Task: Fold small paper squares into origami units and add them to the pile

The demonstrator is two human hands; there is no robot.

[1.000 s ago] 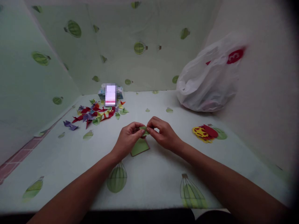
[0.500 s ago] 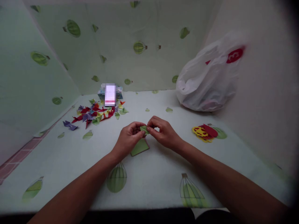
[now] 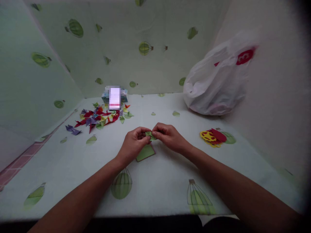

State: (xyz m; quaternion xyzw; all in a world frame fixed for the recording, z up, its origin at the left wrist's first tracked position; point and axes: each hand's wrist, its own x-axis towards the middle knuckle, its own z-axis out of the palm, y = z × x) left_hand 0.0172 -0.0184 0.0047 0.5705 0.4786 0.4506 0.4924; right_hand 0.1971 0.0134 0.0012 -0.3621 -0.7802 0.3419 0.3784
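Observation:
A small piece of folded green paper [image 3: 151, 135] is held just above the table at the middle of the view. My left hand [image 3: 137, 139] pinches its left side between thumb and fingers. My right hand [image 3: 167, 135] has thumb and forefinger closed on its upper right edge. The exact folds are too small to make out, and fingers cover part of them. Below the folded piece, a green square of paper [image 3: 145, 153] lies flat on the table, its upper left partly hidden by my left hand.
Folded paper cranes [image 3: 97, 119] in several colours lie heaped at the back left. Behind them a lit phone [image 3: 115, 98] leans on a tissue box [image 3: 124, 95]. Yellow and red cut-outs [image 3: 212, 137] lie at right, in front of a white plastic bag [image 3: 216, 84].
My right hand's fingers have drawn closer together and shifted slightly at the paper's edge. The left hand keeps its hold, and more of the folded green paper shows between the hands.

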